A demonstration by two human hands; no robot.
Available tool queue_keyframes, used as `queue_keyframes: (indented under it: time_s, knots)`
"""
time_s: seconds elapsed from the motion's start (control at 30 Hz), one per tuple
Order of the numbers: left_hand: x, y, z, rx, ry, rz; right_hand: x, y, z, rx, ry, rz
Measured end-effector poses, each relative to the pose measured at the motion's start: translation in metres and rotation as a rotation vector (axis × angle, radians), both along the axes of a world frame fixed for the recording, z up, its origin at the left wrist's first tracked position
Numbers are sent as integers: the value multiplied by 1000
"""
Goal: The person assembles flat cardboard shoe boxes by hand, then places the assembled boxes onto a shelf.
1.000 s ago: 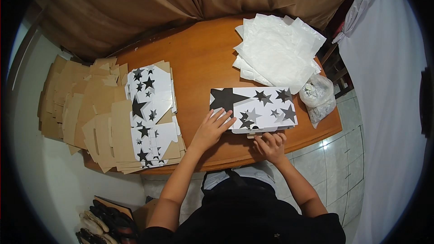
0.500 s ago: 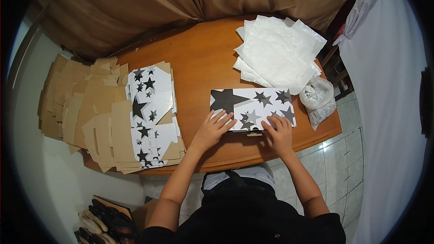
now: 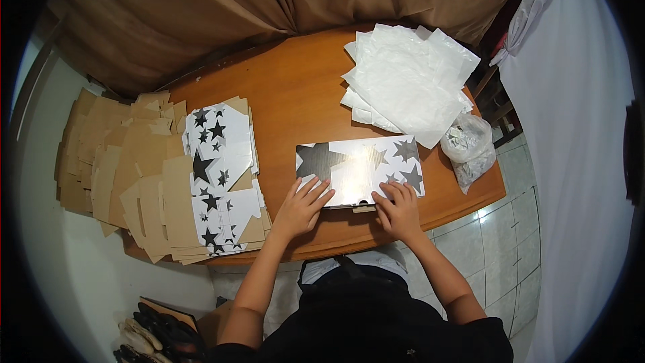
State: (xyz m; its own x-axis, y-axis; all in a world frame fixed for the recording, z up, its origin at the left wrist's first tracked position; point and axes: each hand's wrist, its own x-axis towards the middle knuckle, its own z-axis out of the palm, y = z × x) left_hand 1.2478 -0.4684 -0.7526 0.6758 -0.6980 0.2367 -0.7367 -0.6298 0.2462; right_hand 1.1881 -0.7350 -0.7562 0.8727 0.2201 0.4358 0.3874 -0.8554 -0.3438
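- A flat white box printed with black stars [image 3: 359, 169] lies near the front edge of the round wooden table [image 3: 295, 101], directly before the person, its glossy top catching the light.
- To the left I see a stack of flattened star-print cartons [image 3: 218, 181], some turned brown side up, overlapping a wider spread of plain brown cardboard blanks [image 3: 111, 161] that runs off the table's left edge.
- At the far right of the table sits a loose pile of white tissue sheets [image 3: 406, 81]; just beside it, near the right rim, a small clear plastic bag [image 3: 468, 144] holds pale bits I cannot make out.
- Brown curtain [image 3: 269, 0] hangs behind the table; white fabric [image 3: 571, 128] fills the right side, and pale floor tiles [image 3: 490, 242] show below the table edge.
- The left hand [image 3: 302, 205] lies flat on the box's near left corner, fingers spread and extended, gripping nothing.
- The right hand [image 3: 398, 208] presses on the box's near edge right of centre, fingers close together and slightly bent, tips on the printed top.
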Motion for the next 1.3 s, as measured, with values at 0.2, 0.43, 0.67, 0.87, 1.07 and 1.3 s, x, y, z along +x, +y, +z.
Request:
queue_keyframes:
  time_s: [0.2, 0.43, 0.67, 0.87, 1.07, 1.3]
  knots:
    - [-13, -9, 7, -77, -35, 3, -2, -6, -2, -57, 52, 71]
    - [-20, -27, -6, -170, -190, 13, -1, -9, -11, -153, -15, 71]
    - [-23, -29, -14, -226, -162, 47, -1, -8, -19, -103, -53, 72]
    - [-25, -37, -10, -264, -126, 57, -7, 1, -15, -50, -41, 131]
    - [-34, -55, -16, -280, -128, -17, -7, 4, -23, -103, -159, 201]
    - [-34, -65, -24, -378, -106, 49, -1, -2, -28, -106, -298, 244]
